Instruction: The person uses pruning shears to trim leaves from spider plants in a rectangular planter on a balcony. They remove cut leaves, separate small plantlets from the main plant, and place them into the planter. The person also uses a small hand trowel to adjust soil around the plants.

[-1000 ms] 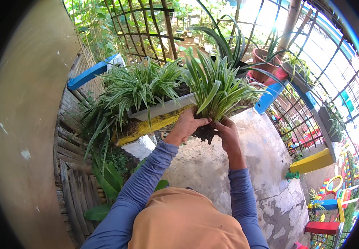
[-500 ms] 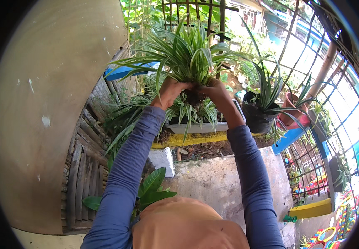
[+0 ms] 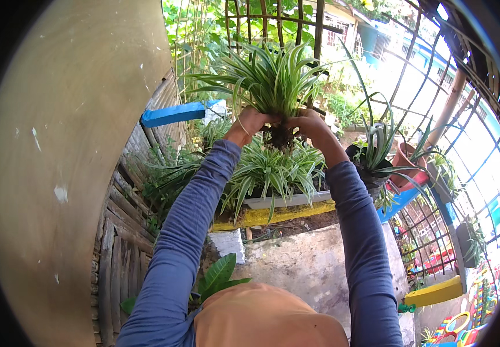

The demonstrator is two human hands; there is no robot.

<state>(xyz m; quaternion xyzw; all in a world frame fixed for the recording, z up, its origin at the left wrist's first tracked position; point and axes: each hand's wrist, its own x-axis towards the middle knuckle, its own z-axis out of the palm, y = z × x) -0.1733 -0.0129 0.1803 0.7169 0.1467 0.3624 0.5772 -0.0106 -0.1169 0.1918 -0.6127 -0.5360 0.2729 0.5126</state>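
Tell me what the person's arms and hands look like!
The left sleeve and right sleeve are long, wrinkled and dusky blue, with no pattern that I can see. The left hand and right hand are ungloved.

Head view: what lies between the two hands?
Between the left hand and right hand, the head view shows the plant, gripped at its base, roots hanging below.

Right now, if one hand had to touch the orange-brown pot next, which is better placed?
Probably the right hand: the orange-brown pot stands on that side, and the left hand is farther across. Both are holding the leafy plant, though.
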